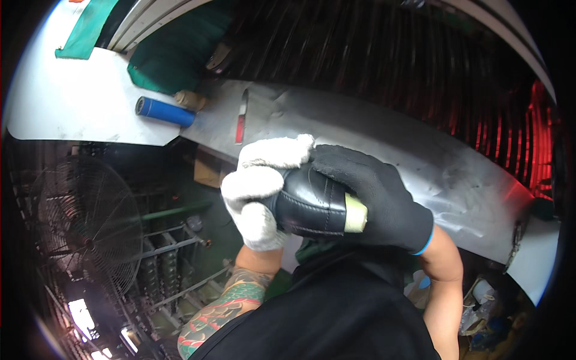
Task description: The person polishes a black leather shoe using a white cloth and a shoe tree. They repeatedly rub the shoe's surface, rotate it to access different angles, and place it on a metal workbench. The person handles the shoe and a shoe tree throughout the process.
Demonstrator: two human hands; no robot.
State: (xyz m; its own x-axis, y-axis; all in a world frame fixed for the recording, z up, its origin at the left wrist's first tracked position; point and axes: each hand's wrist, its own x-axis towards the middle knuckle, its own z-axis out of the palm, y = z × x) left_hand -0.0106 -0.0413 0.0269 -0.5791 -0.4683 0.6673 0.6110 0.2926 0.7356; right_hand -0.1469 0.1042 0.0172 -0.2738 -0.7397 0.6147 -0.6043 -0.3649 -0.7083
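Gripping a black stitched leather piece from both sides, the two gloved hands meet just in front of the person's chest, and everything else is best placed from that piece. Nearest the camera, below it, is the black garment on the person's torso, with both forearms rising past it. The left hand, in a white knitted glove, is closed over the left end of the leather piece, its fingers curled across the top and side. The right hand, in a black glove with a blue cuff edge, is wrapped around the right end, fingers closed over the top, touching the white glove's fingertips. A pale yellow band sits on the leather piece under the black glove's thumb; whether it is tape or part of the piece cannot be told.

Down and to the left of the piece, well below it, stands a round wire-guarded fan. Behind the piece runs a grey metal work surface. On it, up and left of the piece, lies a slim red-handled tool, and further left a blue cylinder beside a small tan object. Beyond those lies dark green cloth.
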